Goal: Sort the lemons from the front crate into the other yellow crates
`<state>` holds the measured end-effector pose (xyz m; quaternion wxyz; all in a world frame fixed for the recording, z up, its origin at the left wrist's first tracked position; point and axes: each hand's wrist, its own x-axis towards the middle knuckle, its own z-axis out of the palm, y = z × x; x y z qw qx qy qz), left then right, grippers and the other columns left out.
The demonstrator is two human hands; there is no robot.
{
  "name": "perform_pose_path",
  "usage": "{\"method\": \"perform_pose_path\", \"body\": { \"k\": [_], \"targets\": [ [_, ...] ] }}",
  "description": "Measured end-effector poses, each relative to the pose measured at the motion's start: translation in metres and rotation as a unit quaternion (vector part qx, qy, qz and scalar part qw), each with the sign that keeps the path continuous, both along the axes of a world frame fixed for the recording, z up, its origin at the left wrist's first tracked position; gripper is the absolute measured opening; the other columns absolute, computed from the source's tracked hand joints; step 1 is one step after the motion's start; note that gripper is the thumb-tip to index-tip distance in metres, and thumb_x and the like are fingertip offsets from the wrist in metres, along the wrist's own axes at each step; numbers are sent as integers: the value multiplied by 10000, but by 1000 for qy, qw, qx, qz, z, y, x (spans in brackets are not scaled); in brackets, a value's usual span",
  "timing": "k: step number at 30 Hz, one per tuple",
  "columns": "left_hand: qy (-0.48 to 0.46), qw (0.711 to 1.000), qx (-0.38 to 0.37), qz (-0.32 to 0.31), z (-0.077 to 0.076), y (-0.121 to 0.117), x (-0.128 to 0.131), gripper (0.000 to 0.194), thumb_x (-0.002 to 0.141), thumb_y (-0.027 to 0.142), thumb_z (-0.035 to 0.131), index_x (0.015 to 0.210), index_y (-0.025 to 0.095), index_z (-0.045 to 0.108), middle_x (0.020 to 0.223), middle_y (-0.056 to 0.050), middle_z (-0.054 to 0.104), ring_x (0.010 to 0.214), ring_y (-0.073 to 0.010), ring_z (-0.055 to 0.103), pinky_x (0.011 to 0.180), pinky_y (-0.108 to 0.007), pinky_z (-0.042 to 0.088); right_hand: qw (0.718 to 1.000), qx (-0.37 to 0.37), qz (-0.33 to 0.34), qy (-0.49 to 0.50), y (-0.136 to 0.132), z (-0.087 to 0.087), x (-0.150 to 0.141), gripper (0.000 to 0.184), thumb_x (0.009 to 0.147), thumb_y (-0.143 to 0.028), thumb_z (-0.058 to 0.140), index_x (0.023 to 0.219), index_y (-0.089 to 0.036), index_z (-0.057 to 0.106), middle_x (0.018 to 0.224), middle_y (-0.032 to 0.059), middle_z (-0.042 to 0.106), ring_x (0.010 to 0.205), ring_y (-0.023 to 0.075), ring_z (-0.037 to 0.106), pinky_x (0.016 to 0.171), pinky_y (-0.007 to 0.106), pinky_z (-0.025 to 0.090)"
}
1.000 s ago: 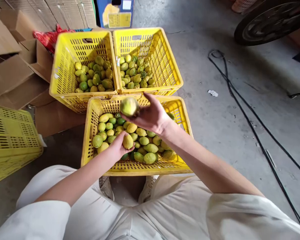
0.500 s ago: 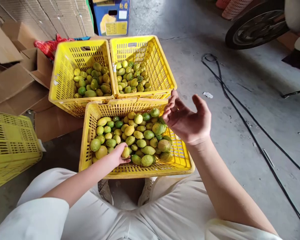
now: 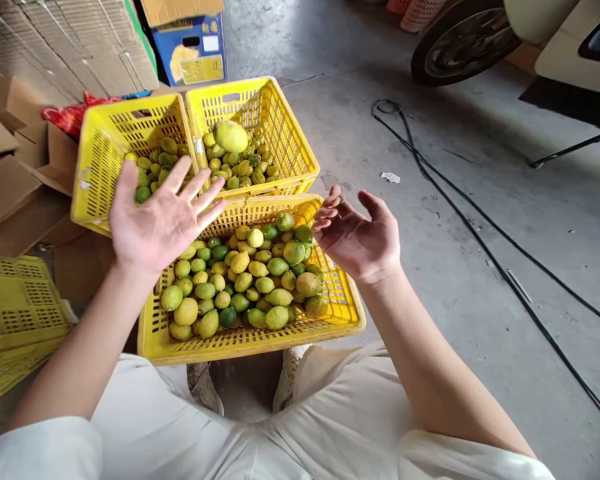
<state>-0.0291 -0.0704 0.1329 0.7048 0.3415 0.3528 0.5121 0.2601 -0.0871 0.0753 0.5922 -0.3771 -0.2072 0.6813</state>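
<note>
My left hand [image 3: 157, 220] is raised with its fingers spread and nothing in it, over the left side of the near yellow crate [image 3: 300, 335]. Just beyond its fingertips a yellow-green lemon [image 3: 231, 137] hangs in the air above the far right crate [image 3: 295, 157]. My right hand [image 3: 363, 237], palm up with fingers loosely curled and apart, hovers empty by the near crate's right side. Green and yellow lemons [image 3: 240, 283] fill much of that crate. The far left crate [image 3: 93, 160] also holds lemons, partly hidden behind my left hand.
Flattened cardboard boxes [image 3: 20, 193] lie at the left, near another yellow crate [image 3: 17, 313]. A blue carton [image 3: 193, 53] stands at the back. To the right, a black cable [image 3: 460, 200] crosses the floor below a vehicle's wheel [image 3: 463, 43].
My left hand has let go of the lemon it held in the near crate and risen, opening. The lemon is now airborne over the far right crate. The view has shifted slightly.
</note>
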Motion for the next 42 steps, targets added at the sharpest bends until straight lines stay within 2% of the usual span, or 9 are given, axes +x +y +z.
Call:
{"method": "perform_pose_path", "body": {
  "k": [5, 13, 19, 22, 24, 29, 31, 35, 42],
  "targets": [
    [94, 995, 31, 27, -11, -14, -13, 676, 910, 738, 441, 1418, 320, 596, 1690, -51, 451, 1640, -306, 248, 1265, -545, 349, 1000, 2, 22, 11, -1, -1, -2, 237, 959, -418, 519, 989, -264, 697, 839, 6, 693, 766, 169, 639, 676, 308, 557],
    [117, 992, -31, 45, -37, -12, -33, 623, 971, 721, 310, 1365, 355, 623, 1705, 30, 433, 1596, -241, 365, 1223, -488, 430, 996, 51, 3, -67, -7, 9, -10, 177, 937, -406, 531, 977, -301, 667, 896, -6, 699, 898, 188, 669, 739, 344, 588],
    [264, 964, -23, 17, -55, -4, -43, 693, 1024, 637, 82, 1648, 413, 284, 1802, 59, 199, 1635, -225, 271, 1232, -503, 415, 989, 42, 10, -142, -10, 22, -15, 214, 946, -448, 494, 952, -296, 644, 966, 27, 704, 982, 225, 672, 740, 362, 592],
    [425, 900, 18, -95, -79, -4, -42, 755, 1025, 648, 166, 1720, 388, 22, 1816, 43, -98, 1675, -254, 84, 1302, -514, 272, 994, 25, 9, -107, -9, 22, -17, 220, 953, -420, 479, 973, -286, 652, 974, 28, 704, 943, 211, 674, 719, 337, 589],
    [562, 802, 39, -199, -98, -11, -42, 945, 991, 703, 365, 1726, 317, -86, 1799, -24, -188, 1668, -311, -93, 1322, -585, 131, 998, 24, 11, -65, -9, 21, -17, 209, 955, -390, 488, 985, -282, 664, 957, 19, 705, 893, 195, 671, 705, 323, 587],
    [771, 546, -2, -328, -147, -46, -56, 1037, 697, 588, 844, 1577, 152, 512, 1710, -302, 316, 1621, -541, 94, 1232, -774, -9, 999, 30, 12, -25, -7, 15, -9, 176, 941, -361, 536, 983, -268, 680, 878, 7, 690, 805, 170, 652, 679, 300, 576],
    [789, 529, -41, -310, -160, -56, -64, 986, 539, 500, 950, 1407, 144, 650, 1478, -351, 586, 1487, -609, 383, 1179, -820, 167, 999, 40, 15, -33, -6, 14, -5, 159, 924, -375, 576, 982, -264, 676, 856, 7, 682, 793, 168, 648, 678, 298, 569],
    [779, 549, -27, -300, -167, -58, -74, 575, 704, 498, 835, 1172, 194, 698, 1158, -292, 729, 1276, -554, 608, 996, -784, 438, 998, 24, 20, -47, -2, 11, 0, 153, 919, -386, 595, 952, -253, 665, 839, 2, 673, 755, 157, 629, 668, 281, 550],
    [749, 551, 63, -363, -130, -43, -48, 606, 625, 100, 742, 1216, 168, 630, 1219, -226, 675, 1049, -475, 730, 962, -654, 537, 998, -38, 53, -8, 8, -5, -1, 57, 879, -267, 629, 901, -223, 659, 742, -20, 651, 615, 118, 579, 604, 235, 538]
  ]
}}
